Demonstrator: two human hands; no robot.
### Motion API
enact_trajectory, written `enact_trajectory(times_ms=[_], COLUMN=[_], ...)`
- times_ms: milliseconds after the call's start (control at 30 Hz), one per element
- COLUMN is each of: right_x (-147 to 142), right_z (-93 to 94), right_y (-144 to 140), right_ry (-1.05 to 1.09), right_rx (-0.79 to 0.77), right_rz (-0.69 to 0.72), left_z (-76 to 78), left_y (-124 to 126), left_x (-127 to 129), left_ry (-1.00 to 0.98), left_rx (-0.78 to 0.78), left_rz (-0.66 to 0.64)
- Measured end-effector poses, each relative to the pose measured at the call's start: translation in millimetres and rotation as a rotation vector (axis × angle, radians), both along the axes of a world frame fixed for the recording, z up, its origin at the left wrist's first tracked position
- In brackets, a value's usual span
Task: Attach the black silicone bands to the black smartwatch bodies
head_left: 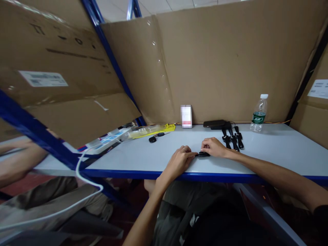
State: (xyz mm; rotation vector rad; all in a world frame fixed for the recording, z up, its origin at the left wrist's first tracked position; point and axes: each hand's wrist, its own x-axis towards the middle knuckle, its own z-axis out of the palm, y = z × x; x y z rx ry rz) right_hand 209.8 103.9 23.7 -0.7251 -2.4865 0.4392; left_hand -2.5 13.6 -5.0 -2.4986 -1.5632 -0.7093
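Observation:
A small, slim black piece (203, 154) lies at the tabletop near its front edge, between my two hands. My left hand (180, 159), with a ring on one finger, is closed at the left end of this piece, its fingertips pressed together there. Curled down over the other end is my right hand (213, 147), fingers closed on it. Parts of the piece are hidden by the fingers, and its exact kind does not show. Just beyond my right hand lie several black parts (232, 139), narrow in the middle with widened ends, side by side.
On the table (143, 160) are car keys (152, 139), a yellow strip (153, 132) with clear plastic, a propped phone (186, 116), a dark flat case (214, 123) and a water bottle (258, 114). Cardboard (217, 65) walls the back. Another person's arm (23, 159) is at left.

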Motion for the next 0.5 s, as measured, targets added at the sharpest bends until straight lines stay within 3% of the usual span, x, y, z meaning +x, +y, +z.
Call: enact_trajectory(times_ms=[333,500], right_x=[-1.5,-2.4], right_z=[-2.6,-2.3], right_y=[0.3,8.1], right_ry=[0.065,0.124], right_rx=[-0.071,-0.449], right_rz=[-0.009,-0.008], left_z=[1.8,2.3], left_y=[-1.0,-1.0], left_x=[1.6,1.2], left_ry=[-0.012,0.002], left_rx=[-0.003,-0.011], left_rz=[0.004,0.003])
